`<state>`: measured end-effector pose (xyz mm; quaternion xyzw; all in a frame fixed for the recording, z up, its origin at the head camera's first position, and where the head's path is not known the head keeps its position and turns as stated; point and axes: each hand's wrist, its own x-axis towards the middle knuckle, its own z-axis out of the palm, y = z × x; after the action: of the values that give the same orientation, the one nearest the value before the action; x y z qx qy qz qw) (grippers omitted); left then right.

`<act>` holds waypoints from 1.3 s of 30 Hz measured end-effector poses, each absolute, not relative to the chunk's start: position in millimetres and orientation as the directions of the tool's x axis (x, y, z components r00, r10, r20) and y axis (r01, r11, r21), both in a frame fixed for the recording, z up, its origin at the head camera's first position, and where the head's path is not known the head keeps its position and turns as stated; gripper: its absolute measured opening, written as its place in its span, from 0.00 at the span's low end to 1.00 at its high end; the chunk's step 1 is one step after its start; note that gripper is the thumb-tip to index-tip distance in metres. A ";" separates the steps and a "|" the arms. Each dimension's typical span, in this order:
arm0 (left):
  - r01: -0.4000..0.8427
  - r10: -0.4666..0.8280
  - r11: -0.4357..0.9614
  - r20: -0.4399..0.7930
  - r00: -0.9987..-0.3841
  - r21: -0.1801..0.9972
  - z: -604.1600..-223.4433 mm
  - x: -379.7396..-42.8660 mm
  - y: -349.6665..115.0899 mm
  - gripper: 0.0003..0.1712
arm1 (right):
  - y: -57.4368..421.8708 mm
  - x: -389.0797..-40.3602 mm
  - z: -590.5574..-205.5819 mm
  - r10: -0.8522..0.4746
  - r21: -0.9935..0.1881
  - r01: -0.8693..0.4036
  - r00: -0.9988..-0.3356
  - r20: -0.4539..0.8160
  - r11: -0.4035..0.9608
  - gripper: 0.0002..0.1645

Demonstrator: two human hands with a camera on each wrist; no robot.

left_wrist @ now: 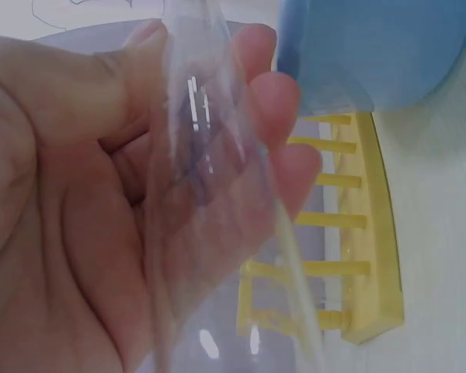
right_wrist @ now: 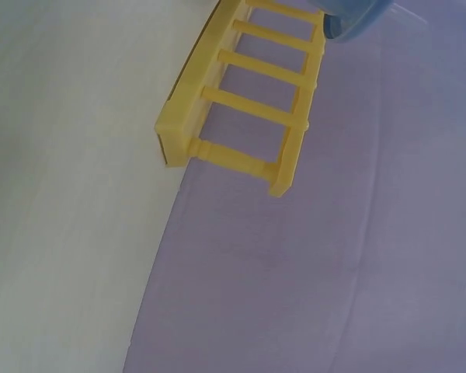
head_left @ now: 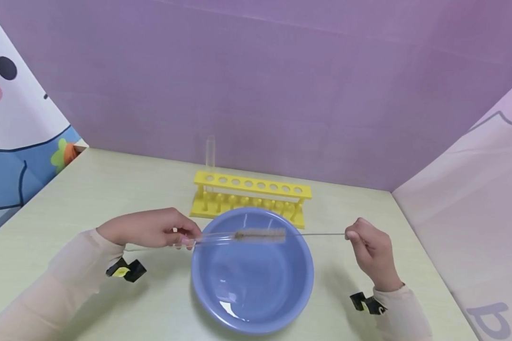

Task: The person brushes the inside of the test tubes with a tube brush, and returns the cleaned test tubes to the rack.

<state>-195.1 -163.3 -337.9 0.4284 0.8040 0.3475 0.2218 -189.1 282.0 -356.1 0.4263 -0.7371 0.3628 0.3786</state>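
Note:
My left hand (head_left: 153,229) grips a clear glass test tube (head_left: 215,239), held lengthwise with its far end over the basin's left side. In the left wrist view the clear tube (left_wrist: 210,163) lies across the curled fingers (left_wrist: 283,109). My right hand (head_left: 369,253) pinches the thin wire handle (head_left: 320,234) of a test tube brush. Its tan bristles (head_left: 262,235) are at the tube's right end, above the basin; how far they reach inside is unclear from blur. In the right wrist view only a sliver of the hand shows.
A blue basin (head_left: 200,293) stands on the pale table (head_left: 162,303) beneath the tube and brush. Behind it is a yellow test tube rack (head_left: 305,192), with one clear test tube (head_left: 210,151) upright at its left end. A purple backdrop (head_left: 281,94) rises behind the table.

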 end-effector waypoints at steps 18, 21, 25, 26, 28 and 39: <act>0.554 0.781 0.470 -0.031 -0.624 0.687 -329.8 -188.4 -178.5 0.10 | 296.8 -182.8 -355.5 -0.341 -0.261 -0.883 -0.403 0.849 0.391 0.24; 0.569 0.754 0.496 0.001 -0.657 0.657 -326.6 -188.8 -177.8 0.10 | 295.9 -182.4 -354.4 -0.344 -0.269 -0.882 -0.408 0.846 0.386 0.23; 0.572 0.689 0.540 0.065 -0.722 0.618 -322.7 -190.2 -175.0 0.12 | 294.6 -181.6 -353.3 -0.349 -0.287 -0.874 -0.430 0.833 0.392 0.21; 0.570 0.668 0.551 0.087 -0.739 0.609 -321.7 -190.6 -174.0 0.12 | 294.4 -181.3 -353.3 -0.350 -0.294 -0.871 -0.438 0.828 0.394 0.21; 0.570 0.627 0.566 0.137 -0.767 0.596 -319.4 -191.5 -172.0 0.12 | 294.0 -180.7 -353.6 -0.354 -0.313 -0.864 -0.457 0.816 0.394 0.19; 0.538 0.483 0.537 0.286 -0.828 0.649 -303.7 -202.2 -150.7 0.14 | 286.7 -172.3 -355.0 -0.319 -0.416 -0.809 -0.558 0.766 0.415 0.17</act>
<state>-202.2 -150.7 -303.7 0.2914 0.8760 0.3827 -0.0361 -172.3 286.7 -355.0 0.3593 -0.7846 0.4040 0.3033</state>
